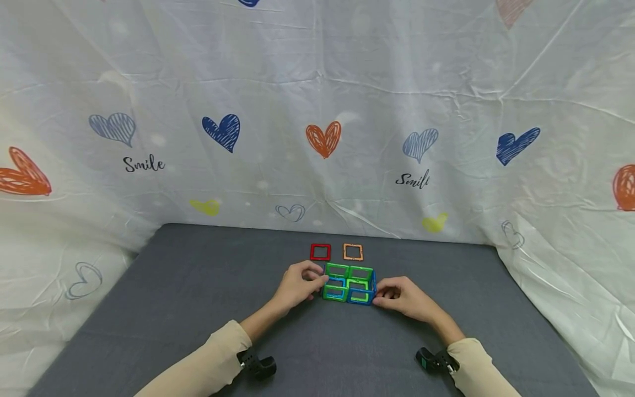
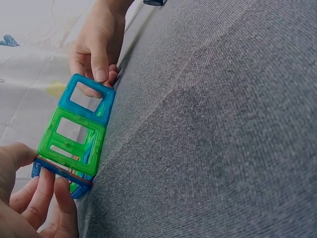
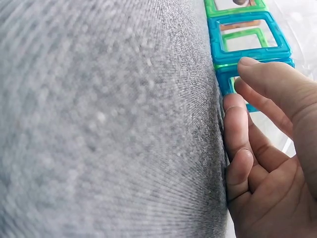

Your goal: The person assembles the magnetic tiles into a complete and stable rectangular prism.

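Note:
A low box of green and blue magnetic tiles (image 1: 347,293) stands on the grey tabletop. Its square tiles have open centres. At the left end my left hand (image 1: 297,284) holds the blue end tile (image 2: 62,171) between thumb and bent fingers. Around the opposite end my right hand (image 1: 404,298) curls its fingers. In the right wrist view, its thumb (image 3: 252,64) touches the top edge near the blue front tile (image 3: 252,55), and other fingertips meet the blue end tile (image 3: 224,82). Parts of both end tiles are hidden by the fingers.
Behind the box lie a red square tile (image 1: 320,259) and an orange square tile (image 1: 353,259), flat and apart. A grey cloth (image 1: 223,264) covers the table. White sheeting (image 1: 367,182) with printed hearts hangs behind it and at both sides.

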### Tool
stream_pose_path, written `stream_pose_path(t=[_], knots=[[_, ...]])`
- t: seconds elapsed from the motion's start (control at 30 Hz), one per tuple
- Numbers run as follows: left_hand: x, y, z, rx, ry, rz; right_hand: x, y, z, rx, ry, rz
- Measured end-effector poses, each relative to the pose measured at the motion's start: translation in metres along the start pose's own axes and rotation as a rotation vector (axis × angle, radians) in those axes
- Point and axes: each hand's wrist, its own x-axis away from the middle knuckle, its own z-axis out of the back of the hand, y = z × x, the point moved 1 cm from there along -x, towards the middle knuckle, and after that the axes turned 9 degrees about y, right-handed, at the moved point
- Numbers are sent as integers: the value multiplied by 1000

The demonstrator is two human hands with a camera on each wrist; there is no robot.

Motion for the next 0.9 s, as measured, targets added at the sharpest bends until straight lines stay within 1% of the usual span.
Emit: stream_pose_path(t=[0.33,0.57,0.73,0.9], knots=[[0,-1,0,15,-29,7,0,2,0,2,-1,3],[2,-3,6,8,-51,30,-3,1,0,-14,-8,5],[5,-6,10,-4,-86,-1,-7,2,10,-25,-2,28],[7,-8,14,-30,-160,-42,-15,3,27,3,43,40]])
